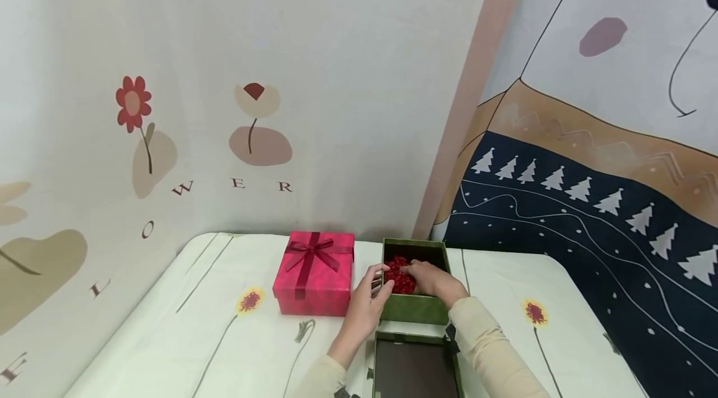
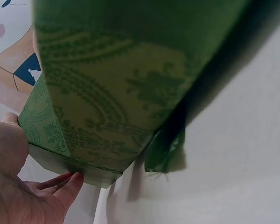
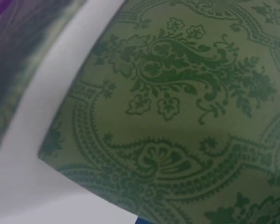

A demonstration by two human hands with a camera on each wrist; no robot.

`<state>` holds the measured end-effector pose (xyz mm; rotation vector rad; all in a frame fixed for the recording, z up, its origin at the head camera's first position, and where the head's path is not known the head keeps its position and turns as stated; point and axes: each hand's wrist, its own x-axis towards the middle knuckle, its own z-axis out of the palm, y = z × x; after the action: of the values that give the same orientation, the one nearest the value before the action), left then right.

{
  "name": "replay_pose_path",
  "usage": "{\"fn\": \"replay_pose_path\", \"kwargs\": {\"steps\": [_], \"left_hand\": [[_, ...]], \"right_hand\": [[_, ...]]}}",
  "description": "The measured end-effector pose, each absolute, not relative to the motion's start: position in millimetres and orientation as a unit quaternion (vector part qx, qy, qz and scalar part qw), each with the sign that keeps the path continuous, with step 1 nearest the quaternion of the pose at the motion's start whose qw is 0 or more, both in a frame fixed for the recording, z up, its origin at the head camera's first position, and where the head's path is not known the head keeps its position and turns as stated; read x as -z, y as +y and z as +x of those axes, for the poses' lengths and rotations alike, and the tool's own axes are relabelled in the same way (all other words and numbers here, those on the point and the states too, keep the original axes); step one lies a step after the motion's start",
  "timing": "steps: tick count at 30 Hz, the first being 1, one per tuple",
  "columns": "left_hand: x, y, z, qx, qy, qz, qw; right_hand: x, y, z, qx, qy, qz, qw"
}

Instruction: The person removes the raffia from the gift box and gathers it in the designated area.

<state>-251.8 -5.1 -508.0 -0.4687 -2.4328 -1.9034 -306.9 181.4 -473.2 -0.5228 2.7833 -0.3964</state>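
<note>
A deep green box (image 1: 415, 309) stands uncovered on the table, with a clump of red shredded filler (image 1: 399, 276) inside. My left hand (image 1: 364, 307) grips the left side of this box, thumb and index finger at its rim. In the left wrist view, the fingertips (image 2: 76, 179) touch patterned green card. Reaching into the box from the right, my right hand (image 1: 432, 278) has its fingers in the red filler; their tips are partly hidden, so I cannot tell whether they pinch it. Only patterned green card (image 3: 186, 93) fills most of the right wrist view.
Left of the green box sits a closed red gift box (image 1: 331, 298) with a dark red ribbon bow. A green-rimmed lid (image 1: 415, 367) with a dark inside lies in front, between the forearms. The table (image 1: 235, 342) has a flower-print cover; printed cloths hang behind.
</note>
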Motion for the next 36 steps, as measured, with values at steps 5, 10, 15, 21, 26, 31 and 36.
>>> {"fn": "replay_pose_path", "kwargs": {"steps": [5,10,15,21,26,31,36], "left_hand": [[508,-5,-253,0.602,-0.785,-0.148,0.015],[509,-5,-252,0.597,-0.789,-0.145,0.014],[510,-6,-252,0.596,-0.791,-0.139,0.014],[509,-6,-255,0.590,-0.794,-0.145,0.028],[509,-6,-252,0.590,-0.794,-0.141,0.018],[510,-5,-251,0.593,-0.793,-0.136,0.012],[510,-5,-251,0.595,-0.791,-0.140,0.013]], "right_hand": [[474,182,-309,0.165,0.959,-0.191,0.131],[466,188,-308,0.166,0.954,-0.227,0.104],[435,197,-305,0.186,0.949,-0.247,0.058],[388,213,-301,0.209,0.948,-0.241,-0.005],[366,236,-285,0.235,0.951,-0.201,-0.028],[362,263,-271,0.235,0.957,-0.165,-0.037],[371,286,-261,0.210,0.968,-0.133,-0.038]]}}
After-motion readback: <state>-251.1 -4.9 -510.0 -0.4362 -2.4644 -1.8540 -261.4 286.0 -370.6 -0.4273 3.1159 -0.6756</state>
